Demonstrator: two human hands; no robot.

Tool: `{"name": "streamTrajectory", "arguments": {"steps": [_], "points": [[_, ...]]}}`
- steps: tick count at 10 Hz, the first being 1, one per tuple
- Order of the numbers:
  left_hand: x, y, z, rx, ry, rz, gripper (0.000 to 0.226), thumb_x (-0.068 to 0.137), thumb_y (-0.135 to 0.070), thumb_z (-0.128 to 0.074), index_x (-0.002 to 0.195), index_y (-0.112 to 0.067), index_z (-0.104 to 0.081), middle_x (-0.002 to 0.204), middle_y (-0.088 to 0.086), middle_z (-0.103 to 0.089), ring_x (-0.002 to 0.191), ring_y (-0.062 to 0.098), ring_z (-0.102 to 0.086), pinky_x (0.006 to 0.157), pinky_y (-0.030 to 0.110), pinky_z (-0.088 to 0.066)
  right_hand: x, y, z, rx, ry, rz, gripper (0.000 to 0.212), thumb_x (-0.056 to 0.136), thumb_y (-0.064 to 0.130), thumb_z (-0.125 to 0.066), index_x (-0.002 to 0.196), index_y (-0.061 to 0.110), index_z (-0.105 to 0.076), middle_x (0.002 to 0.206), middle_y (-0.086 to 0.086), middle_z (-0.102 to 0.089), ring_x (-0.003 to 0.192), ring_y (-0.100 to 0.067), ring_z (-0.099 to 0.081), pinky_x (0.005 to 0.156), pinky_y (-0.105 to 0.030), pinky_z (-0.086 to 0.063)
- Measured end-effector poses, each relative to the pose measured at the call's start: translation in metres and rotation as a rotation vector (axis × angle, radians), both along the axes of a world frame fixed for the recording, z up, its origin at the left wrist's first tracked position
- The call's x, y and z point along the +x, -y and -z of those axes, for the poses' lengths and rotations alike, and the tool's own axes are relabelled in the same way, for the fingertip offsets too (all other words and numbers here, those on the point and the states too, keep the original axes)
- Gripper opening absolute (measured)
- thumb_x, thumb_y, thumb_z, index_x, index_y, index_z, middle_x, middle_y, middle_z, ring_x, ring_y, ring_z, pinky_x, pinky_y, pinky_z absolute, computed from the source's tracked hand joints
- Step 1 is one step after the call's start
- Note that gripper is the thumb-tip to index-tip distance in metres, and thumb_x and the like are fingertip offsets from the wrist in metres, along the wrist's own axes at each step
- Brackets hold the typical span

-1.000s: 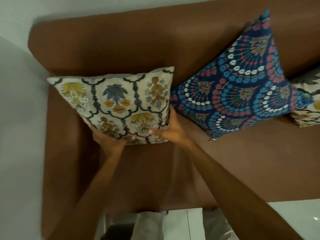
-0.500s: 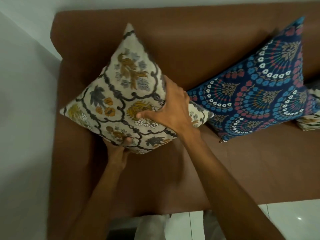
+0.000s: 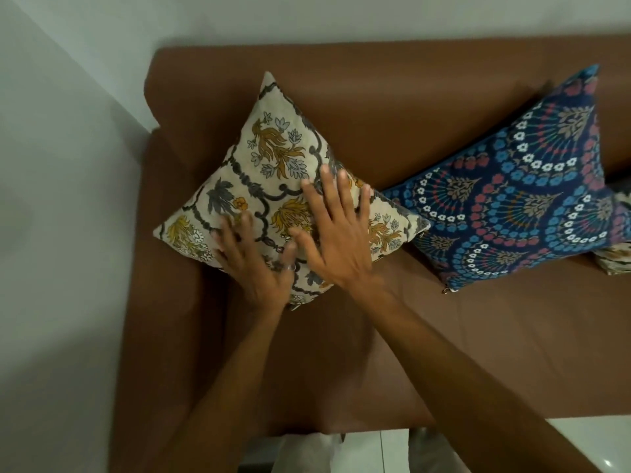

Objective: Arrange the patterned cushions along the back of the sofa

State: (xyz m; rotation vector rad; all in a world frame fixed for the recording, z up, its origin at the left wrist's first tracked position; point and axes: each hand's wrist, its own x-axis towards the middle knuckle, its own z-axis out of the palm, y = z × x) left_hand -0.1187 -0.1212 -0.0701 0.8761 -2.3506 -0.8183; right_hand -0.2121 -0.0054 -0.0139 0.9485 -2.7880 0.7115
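A cream cushion (image 3: 273,155) with yellow and grey flowers stands on one corner like a diamond, leaning on the back of the brown sofa (image 3: 392,107) at its left end. My left hand (image 3: 256,261) lies flat on its lower part, fingers spread. My right hand (image 3: 336,230) presses flat on its right half, fingers also apart. Neither hand grips the fabric. A blue cushion (image 3: 522,199) with red and white fan patterns leans on the sofa back just to the right, touching the cream one. A third cream cushion (image 3: 614,261) peeks out at the right edge.
A white wall (image 3: 68,199) runs along the sofa's left armrest (image 3: 164,268). White floor tiles (image 3: 587,435) show in front of the seat, with my pale trouser legs (image 3: 307,452) at the bottom.
The cream cushion was turned from lying level to standing on a corner. Both hands let go of its lower edge and now rest flat on its face.
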Motion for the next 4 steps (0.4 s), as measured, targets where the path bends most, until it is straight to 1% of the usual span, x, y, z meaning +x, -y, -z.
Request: {"name": "streamTrajectory", "arguments": {"steps": [1, 2, 3, 4], "points": [[-0.042, 0.032, -0.024, -0.08, 0.127, 0.02, 0.098, 0.091, -0.082, -0.04, 0.166, -0.021, -0.024, 0.175, 0.018, -0.017, 0.162, 0.047, -0.008, 0.124, 0.076, -0.006, -0.03, 0.009, -0.009, 0.058, 0.016, 0.011, 0.068, 0.11, 0.056, -0.033, 0.17, 0.026, -0.021, 0.181, -0.01, -0.014, 0.168, -0.039, -0.007, 0.129, -0.076, -0.002], [-0.073, 0.05, -0.08, -0.151, 0.097, 0.097, 0.091, 0.096, -0.077, -0.037, 0.166, -0.02, -0.027, 0.176, 0.018, -0.018, 0.162, 0.048, -0.008, 0.124, 0.077, -0.005, -0.065, 0.005, -0.055, 0.054, 0.016, 0.097, 0.071, 0.11, 0.057, -0.035, 0.171, 0.025, -0.019, 0.181, -0.01, -0.011, 0.168, -0.038, -0.005, 0.129, -0.076, -0.001], [-0.116, 0.041, -0.173, -0.38, -0.027, 0.177, 0.082, 0.101, -0.069, -0.036, 0.164, -0.016, -0.031, 0.173, 0.02, -0.026, 0.161, 0.046, -0.017, 0.125, 0.075, -0.01, -0.1, -0.008, -0.136, -0.001, -0.128, 0.153, 0.072, 0.109, 0.057, -0.033, 0.171, 0.022, -0.022, 0.18, -0.012, -0.015, 0.167, -0.039, -0.009, 0.13, -0.075, -0.006], [-0.153, 0.016, -0.285, -0.525, -0.226, 0.234, 0.077, 0.103, -0.061, -0.043, 0.163, -0.013, -0.035, 0.171, 0.021, -0.029, 0.16, 0.046, -0.021, 0.126, 0.072, -0.014, -0.121, -0.028, -0.235, -0.052, -0.291, 0.152, 0.071, 0.11, 0.052, -0.037, 0.172, 0.022, -0.019, 0.181, -0.012, -0.012, 0.168, -0.039, -0.007, 0.13, -0.074, -0.007]]}}
